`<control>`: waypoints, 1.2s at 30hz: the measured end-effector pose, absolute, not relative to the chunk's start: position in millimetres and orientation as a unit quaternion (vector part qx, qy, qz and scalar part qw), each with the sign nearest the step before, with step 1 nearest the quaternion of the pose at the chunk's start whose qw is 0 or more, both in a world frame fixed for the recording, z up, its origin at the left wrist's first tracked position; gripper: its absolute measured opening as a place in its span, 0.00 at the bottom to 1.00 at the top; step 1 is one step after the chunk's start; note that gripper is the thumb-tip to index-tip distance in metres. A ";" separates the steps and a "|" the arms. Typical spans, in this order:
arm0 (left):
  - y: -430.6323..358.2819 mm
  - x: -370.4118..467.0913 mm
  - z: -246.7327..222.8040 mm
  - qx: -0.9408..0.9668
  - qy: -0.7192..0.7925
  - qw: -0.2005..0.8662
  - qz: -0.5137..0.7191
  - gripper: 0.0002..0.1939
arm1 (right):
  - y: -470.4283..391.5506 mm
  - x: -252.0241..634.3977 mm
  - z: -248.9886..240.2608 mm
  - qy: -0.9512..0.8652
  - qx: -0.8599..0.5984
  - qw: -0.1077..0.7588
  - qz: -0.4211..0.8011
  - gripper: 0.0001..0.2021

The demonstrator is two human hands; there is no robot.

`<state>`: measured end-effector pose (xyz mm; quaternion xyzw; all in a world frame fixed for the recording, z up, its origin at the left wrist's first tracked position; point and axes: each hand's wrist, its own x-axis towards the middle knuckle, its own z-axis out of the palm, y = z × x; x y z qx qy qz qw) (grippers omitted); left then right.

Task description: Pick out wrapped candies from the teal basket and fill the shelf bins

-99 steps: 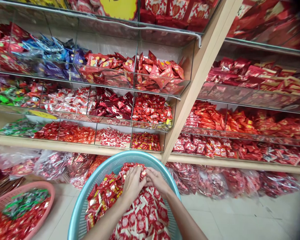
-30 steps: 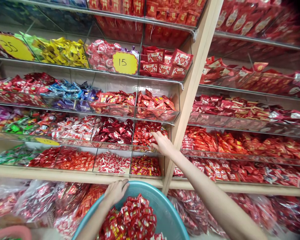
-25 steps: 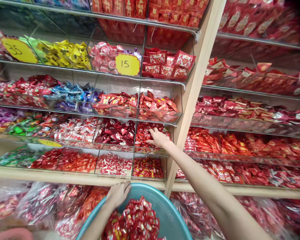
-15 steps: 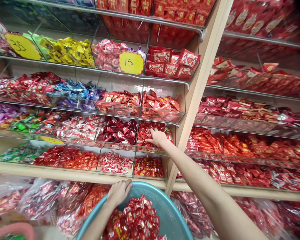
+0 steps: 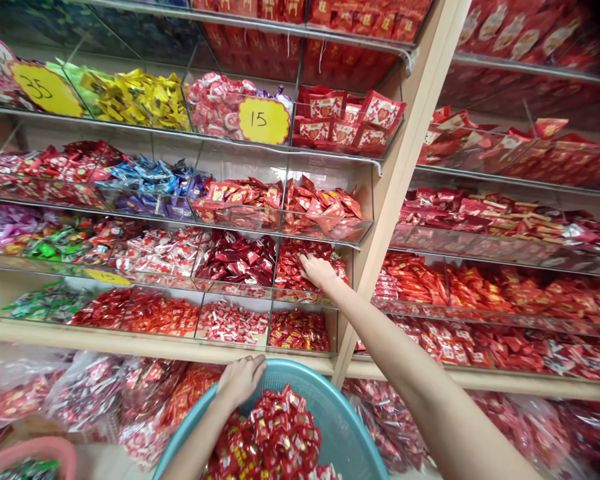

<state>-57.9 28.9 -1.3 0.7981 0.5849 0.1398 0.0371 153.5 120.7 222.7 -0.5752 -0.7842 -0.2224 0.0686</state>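
My left hand (image 5: pixel 241 379) grips the far rim of a blue-green plastic basket (image 5: pixel 347 407), its fingers bent over the edge. Inside the basket lies a heap of red-wrapped candies (image 5: pixel 280 433). Up on the shelf, my right hand (image 5: pixel 318 271) reaches into a compartment of small red packets (image 5: pixel 291 265), palm down with fingertips among them. Its fingers look slightly spread and nothing is visibly held. Dark red packets (image 5: pixel 240 260) fill the compartment just left of it.
Clear dividers split the shelves of colourful candies. A wooden upright (image 5: pixel 395 193) stands right of my right hand. Yellow price signs (image 5: pixel 264 121) hang on the shelf fronts. Bagged candies (image 5: pixel 87 393) lie under the bottom shelf, and a pink basket (image 5: pixel 67 457) sits at the lower left.
The view has shifted slightly, showing more of the pink basket. My right hand stays in the same compartment, and my left hand remains on the rim.
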 end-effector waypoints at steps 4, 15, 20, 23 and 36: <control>27.7 -57.1 1.1 0.796 0.587 0.041 0.139 0.27 | 127.1 162.8 224.3 -0.787 -0.578 0.108 -0.188 0.15; 25.3 -54.2 6.5 0.795 0.591 0.036 0.132 0.27 | 137.1 179.3 229.9 -0.752 -0.558 0.349 -0.038 0.12; 24.9 -53.8 7.7 0.794 0.593 0.039 0.130 0.27 | 122.1 182.3 232.9 -0.731 -0.522 0.432 0.078 0.11; 23.8 -52.7 10.1 0.792 0.594 0.040 0.133 0.27 | 93.6 179.7 224.9 -0.717 -0.490 0.471 0.155 0.14; 23.5 -53.7 11.2 0.776 0.597 0.097 0.177 0.23 | -5.7 128.3 16.2 -0.481 -0.458 0.422 0.617 0.17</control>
